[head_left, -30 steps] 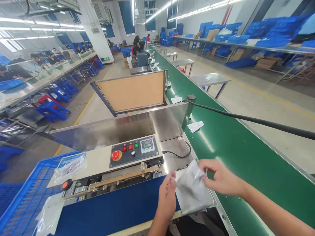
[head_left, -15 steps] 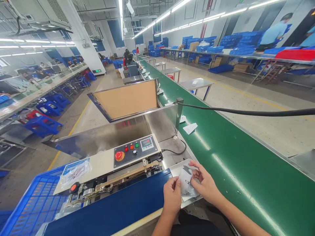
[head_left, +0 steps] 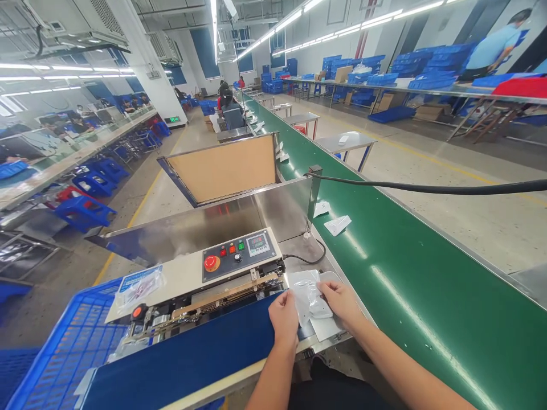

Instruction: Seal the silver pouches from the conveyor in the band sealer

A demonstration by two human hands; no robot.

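Between my hands is a small whitish plastic pouch [head_left: 318,304], spread at the infeed end of a band sealing machine [head_left: 188,279]. My left hand [head_left: 284,319] pinches the pouch's left edge, close to the end of the machine's blue conveyor belt [head_left: 200,347]. On its right side, my right hand [head_left: 339,300] grips it between thumb and fingers. Something pale lies inside the pouch, too blurred to name. Beneath it is a pale metal plate [head_left: 327,330].
A green conveyor [head_left: 410,285] runs along the right, carrying white pouches [head_left: 337,225]. A black cable [head_left: 410,186] crosses above it. The control panel [head_left: 235,254] faces me. At the left stands a blue basket [head_left: 64,336]; a clear bag [head_left: 143,286] rests on the machine.
My hands have brought the pouch slightly left and forward, toward the sealer's infeed, and it now lies flatter. The pouches on the green conveyor appear a little nearer; the view has shifted slightly.
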